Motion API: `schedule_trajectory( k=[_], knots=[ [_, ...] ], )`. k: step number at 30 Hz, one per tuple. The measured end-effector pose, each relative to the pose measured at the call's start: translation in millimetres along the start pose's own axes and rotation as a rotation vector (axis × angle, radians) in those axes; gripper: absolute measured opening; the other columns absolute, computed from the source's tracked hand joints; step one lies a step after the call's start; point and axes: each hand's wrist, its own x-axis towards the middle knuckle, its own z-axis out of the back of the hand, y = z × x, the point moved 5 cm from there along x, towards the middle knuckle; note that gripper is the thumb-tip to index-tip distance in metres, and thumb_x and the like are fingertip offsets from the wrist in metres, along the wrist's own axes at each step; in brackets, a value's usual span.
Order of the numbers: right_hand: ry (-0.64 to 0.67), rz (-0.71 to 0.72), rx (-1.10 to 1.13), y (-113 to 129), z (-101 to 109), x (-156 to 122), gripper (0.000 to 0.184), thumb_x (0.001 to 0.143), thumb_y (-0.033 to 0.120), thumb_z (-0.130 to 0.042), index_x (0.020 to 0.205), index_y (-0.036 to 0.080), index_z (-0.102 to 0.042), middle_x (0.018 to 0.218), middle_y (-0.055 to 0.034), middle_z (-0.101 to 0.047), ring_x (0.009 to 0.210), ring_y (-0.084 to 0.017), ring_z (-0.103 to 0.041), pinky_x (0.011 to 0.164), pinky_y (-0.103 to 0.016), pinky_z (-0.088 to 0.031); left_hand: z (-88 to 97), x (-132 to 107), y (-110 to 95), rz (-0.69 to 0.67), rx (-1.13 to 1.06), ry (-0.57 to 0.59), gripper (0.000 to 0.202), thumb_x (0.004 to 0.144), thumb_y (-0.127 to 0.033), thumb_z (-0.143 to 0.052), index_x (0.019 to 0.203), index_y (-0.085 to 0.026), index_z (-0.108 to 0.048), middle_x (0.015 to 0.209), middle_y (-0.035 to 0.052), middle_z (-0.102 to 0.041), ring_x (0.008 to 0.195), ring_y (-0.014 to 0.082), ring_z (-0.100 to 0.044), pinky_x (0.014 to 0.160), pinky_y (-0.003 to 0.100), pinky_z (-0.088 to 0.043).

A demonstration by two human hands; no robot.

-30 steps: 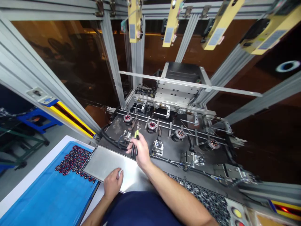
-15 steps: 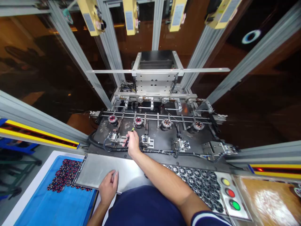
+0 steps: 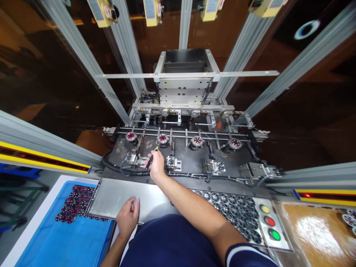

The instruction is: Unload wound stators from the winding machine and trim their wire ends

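My right hand (image 3: 156, 165) is closed around a slim black pen-like tool (image 3: 150, 162) with a yellow-green end (image 3: 156, 148). That end points at a round part with red segments (image 3: 162, 139), seated in the second holder from the left. Whether the two touch I cannot tell. My left hand (image 3: 128, 218) lies at the front edge of a bare metal plate (image 3: 111, 196), its fingers curled in with the thumb against them. Anything inside those fingers is hidden. Similar round parts sit in the leftmost holder (image 3: 131, 137), the third holder (image 3: 197, 141) and the rightmost holder (image 3: 234, 144).
On the left, a blue tray (image 3: 63, 244) carries many black-and-red round pieces (image 3: 75, 202). Dark metal rings (image 3: 233, 211) fill the right side, beside yellow, red and green buttons (image 3: 274, 234). Small clamps (image 3: 172, 163) and cables line the machine bed. Yellow light-curtain bars (image 3: 44, 158) flank it.
The view has tilted slightly, so the machine sits higher in the picture. My right hand has turned the tool a little, showing more of its yellow-green end. My left hand stays on the plate.
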Motion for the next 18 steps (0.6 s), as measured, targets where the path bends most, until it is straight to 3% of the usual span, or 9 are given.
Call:
schedule_trajectory(
  k=[3,5,10,12,15,18],
  knots=[
    [0.043,-0.004,0.015,5.3,-6.1,-4.8,0.021,0.098,0.034,-0.055,0.098,0.013,-0.059,0.076,0.0032,-0.058,0.053,-0.006,-0.053,0.045,-0.017,-0.046,0.4,0.1,-0.6,-0.010,-0.002,0.003,0.035,0.094,-0.044,-0.051,0.092,-0.015,-0.069,0.054,-0.0018,-0.059,0.052,0.0139,-0.062,0.057,0.024,-0.045],
    [0.143,-0.029,0.014,11.5,-10.1,-19.8,0.020,0.096,0.034,-0.056,0.091,0.015,-0.058,0.068,0.0056,-0.055,0.046,-0.005,-0.049,0.039,-0.015,-0.041,1.2,0.6,-1.7,-0.020,-0.004,0.001,0.035,0.094,-0.044,-0.050,0.091,-0.016,-0.069,0.054,-0.0018,-0.059,0.052,0.0139,-0.062,0.056,0.024,-0.045],
    [0.587,-0.191,-0.070,36.6,-0.7,-99.1,0.024,0.069,0.031,-0.073,0.087,0.018,-0.062,0.065,0.0048,-0.060,0.038,-0.010,-0.051,0.027,-0.020,-0.037,2.6,0.8,-2.4,-0.024,-0.001,-0.013,0.034,0.094,-0.044,-0.050,0.092,-0.016,-0.070,0.057,0.0001,-0.064,0.052,0.0151,-0.064,0.054,0.024,-0.045],
    [0.660,-0.198,-0.071,53.8,13.8,-121.9,0.032,0.067,0.031,-0.072,0.096,0.020,-0.063,0.074,0.0030,-0.063,0.040,-0.010,-0.053,0.028,-0.020,-0.038,1.8,-0.1,-1.0,-0.016,0.001,-0.014,0.034,0.094,-0.045,-0.050,0.092,-0.017,-0.070,0.058,0.0005,-0.065,0.053,0.0155,-0.065,0.054,0.024,-0.045],
    [0.535,-0.066,-0.049,82.8,42.4,-119.0,0.037,0.069,0.035,-0.068,0.103,0.021,-0.063,0.081,-0.0001,-0.064,0.045,-0.011,-0.055,0.030,-0.021,-0.042,-0.3,-2.1,2.4,-0.002,0.004,-0.009,0.033,0.093,-0.046,-0.051,0.092,-0.018,-0.069,0.058,-0.0003,-0.065,0.054,0.0156,-0.065,0.056,0.024,-0.045],
    [0.313,0.071,-0.059,101.2,75.2,-88.9,0.032,0.069,0.034,-0.068,0.098,0.020,-0.063,0.080,-0.0015,-0.065,0.051,-0.013,-0.058,0.033,-0.022,-0.047,-1.8,-4.1,5.7,0.005,0.009,-0.001,0.033,0.093,-0.046,-0.051,0.093,-0.018,-0.069,0.058,-0.0009,-0.065,0.055,0.0161,-0.066,0.056,0.024,-0.045]
  ],
)
